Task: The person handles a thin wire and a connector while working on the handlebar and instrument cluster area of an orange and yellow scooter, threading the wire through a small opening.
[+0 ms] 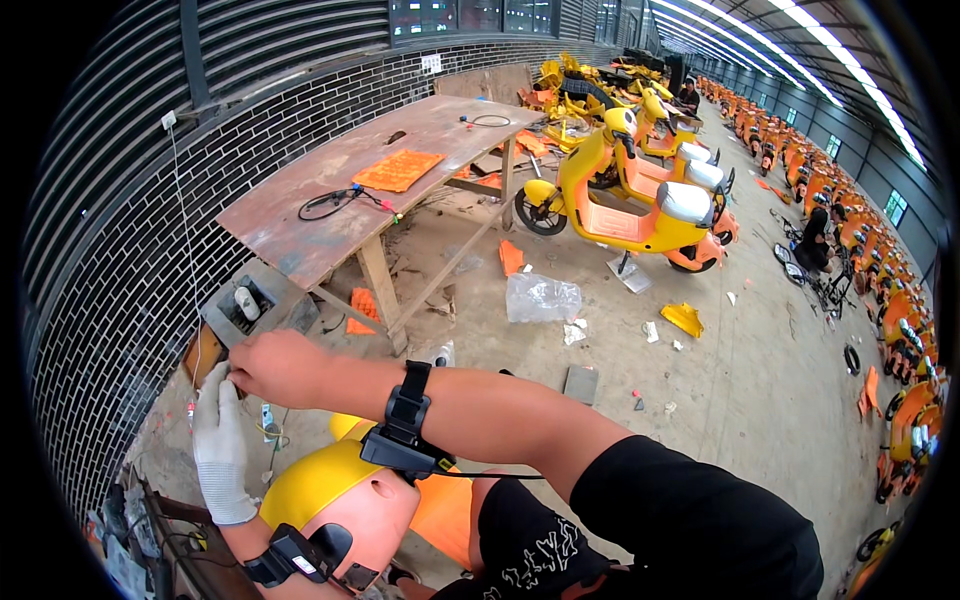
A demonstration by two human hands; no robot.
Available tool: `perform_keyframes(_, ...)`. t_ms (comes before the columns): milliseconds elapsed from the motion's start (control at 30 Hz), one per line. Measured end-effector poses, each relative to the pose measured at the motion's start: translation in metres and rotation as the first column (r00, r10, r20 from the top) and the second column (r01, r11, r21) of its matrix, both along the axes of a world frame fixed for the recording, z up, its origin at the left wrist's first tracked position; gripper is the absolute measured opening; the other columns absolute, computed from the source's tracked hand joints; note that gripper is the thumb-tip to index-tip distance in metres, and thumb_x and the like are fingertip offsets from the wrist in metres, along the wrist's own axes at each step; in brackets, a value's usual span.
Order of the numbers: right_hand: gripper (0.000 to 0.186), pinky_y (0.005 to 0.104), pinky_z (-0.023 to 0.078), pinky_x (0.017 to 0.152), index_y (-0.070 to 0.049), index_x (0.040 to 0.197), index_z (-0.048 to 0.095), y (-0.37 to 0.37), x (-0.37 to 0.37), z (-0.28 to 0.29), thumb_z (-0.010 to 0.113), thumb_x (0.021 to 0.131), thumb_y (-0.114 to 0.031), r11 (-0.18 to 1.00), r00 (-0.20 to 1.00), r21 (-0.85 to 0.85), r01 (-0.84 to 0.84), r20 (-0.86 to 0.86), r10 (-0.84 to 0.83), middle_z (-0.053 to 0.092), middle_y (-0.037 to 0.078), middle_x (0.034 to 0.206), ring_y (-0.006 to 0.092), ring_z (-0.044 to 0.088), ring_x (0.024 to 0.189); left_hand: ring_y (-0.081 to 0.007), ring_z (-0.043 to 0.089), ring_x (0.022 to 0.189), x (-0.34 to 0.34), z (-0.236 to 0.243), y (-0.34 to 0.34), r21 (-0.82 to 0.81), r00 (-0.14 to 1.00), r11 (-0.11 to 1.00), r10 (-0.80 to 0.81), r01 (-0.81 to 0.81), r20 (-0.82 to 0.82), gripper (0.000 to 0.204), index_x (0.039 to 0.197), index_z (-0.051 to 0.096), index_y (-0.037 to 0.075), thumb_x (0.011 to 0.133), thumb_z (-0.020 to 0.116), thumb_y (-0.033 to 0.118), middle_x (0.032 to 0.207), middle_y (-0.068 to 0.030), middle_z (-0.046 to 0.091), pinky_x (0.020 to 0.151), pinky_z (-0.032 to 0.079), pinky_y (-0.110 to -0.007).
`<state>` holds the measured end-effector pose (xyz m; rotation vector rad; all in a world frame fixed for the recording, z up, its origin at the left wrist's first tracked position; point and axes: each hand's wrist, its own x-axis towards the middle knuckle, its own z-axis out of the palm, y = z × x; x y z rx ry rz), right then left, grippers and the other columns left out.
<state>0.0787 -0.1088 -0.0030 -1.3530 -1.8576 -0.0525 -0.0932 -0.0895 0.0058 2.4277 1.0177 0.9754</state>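
Right hand (275,368) and gloved left hand (218,425) meet with fingers pinched on something tiny I can't make out, yellow scooter shell (320,480) just below, wooden table (300,215) beyond.

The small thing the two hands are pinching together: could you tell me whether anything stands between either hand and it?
Nothing visible does. The gloved left hand and the bare right hand already meet at the small item, fingertips touching it. It is too small to identify. The grey box lies just behind, apart.

One wooden table (330,190) at eleven o'clock, three yellow scooters (640,200) at one o'clock, one clear plastic bag (542,297), two hands: left hand (220,440), right hand (275,368).
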Motion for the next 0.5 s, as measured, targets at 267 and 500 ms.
perform_keyframes(267,0.024,0.0458,0.05,0.063,-0.005,0.083,0.058,0.0,-0.001,0.0,0.058,0.088,-0.028,0.989,0.99,0.143,0.022,-0.142,-0.001,0.061,0.013,0.077,0.0358,0.062,0.071,-0.0162,0.058,0.08,0.017,0.018,-0.023,-0.238,0.986,0.971,0.068,-0.031,0.149,0.029,0.117,0.054,-0.002,0.098,0.045,0.018,0.091,-0.0093,0.06,0.075,0.046,-0.029)
perform_keyframes(500,0.022,0.0455,0.05,0.065,-0.006,0.086,0.057,-0.007,-0.001,0.008,0.057,0.089,-0.028,0.985,0.988,0.166,-0.039,-0.143,0.063,0.061,0.012,0.081,0.0348,0.062,0.074,-0.007,0.045,0.061,0.014,0.013,-0.007,-0.31,0.952,0.949,0.047,0.051,0.302,0.019,0.104,0.057,0.0,0.097,0.047,0.015,0.072,-0.0012,0.048,0.057,0.037,-0.023)
